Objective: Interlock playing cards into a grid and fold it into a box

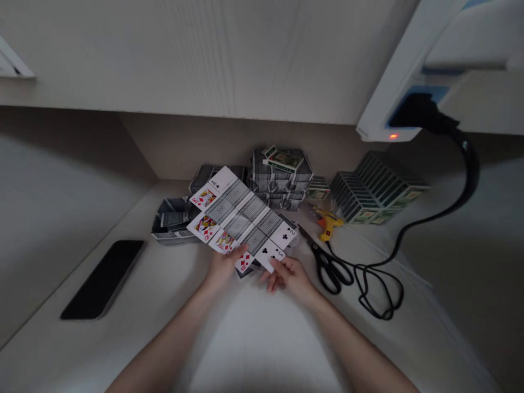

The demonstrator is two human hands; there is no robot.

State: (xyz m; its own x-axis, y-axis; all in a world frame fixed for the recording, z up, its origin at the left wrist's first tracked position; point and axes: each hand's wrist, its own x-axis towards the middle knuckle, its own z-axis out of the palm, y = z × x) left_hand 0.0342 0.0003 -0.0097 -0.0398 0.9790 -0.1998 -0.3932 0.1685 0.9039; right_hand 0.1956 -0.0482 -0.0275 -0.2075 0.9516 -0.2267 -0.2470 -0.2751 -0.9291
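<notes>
A flat panel of joined playing cards (pixel 241 221), some face up and some showing grey backs, is held tilted above the white desk (pixel 254 338). My left hand (pixel 223 267) pinches its near edge with the thumb on top by a red diamond card. My right hand (pixel 289 275) grips the near right corner under the club cards. Both hands are closed on the panel.
Stacks of grey-backed cards (pixel 280 180) and card boxes (pixel 374 191) line the back. A yellow glue gun (pixel 327 222), black scissors (pixel 327 267) and a coiled black cable (pixel 379 289) lie to the right. A black phone (pixel 104 278) lies at the left.
</notes>
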